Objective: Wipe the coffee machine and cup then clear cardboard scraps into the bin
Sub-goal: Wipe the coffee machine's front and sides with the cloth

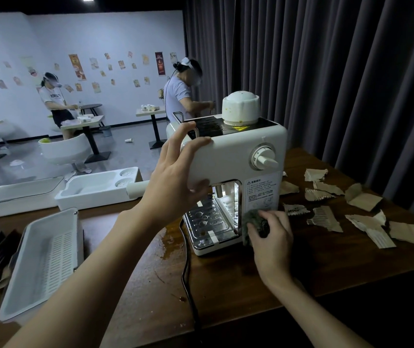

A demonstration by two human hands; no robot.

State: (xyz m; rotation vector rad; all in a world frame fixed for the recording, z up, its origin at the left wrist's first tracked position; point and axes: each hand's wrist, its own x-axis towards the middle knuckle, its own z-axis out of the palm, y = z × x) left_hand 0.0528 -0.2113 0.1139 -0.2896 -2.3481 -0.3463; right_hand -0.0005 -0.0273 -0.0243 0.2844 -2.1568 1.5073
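Bracing the coffee machine (236, 156) with the left hand (175, 182) curled round its upper corner, the right hand (271, 237) grips a cloth (253, 221) against its lower front, nearest the cardboard scraps (326, 217) lying rightward.

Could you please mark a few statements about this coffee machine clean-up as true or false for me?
1. The left hand grips the coffee machine at its upper corner. True.
2. The right hand is empty. False: it holds a dark cloth against the machine's lower side.
3. The cardboard scraps lie on the table, to the right of the machine. True.
4. The cup stands upright on the table. False: it sits upside down on top of the machine.
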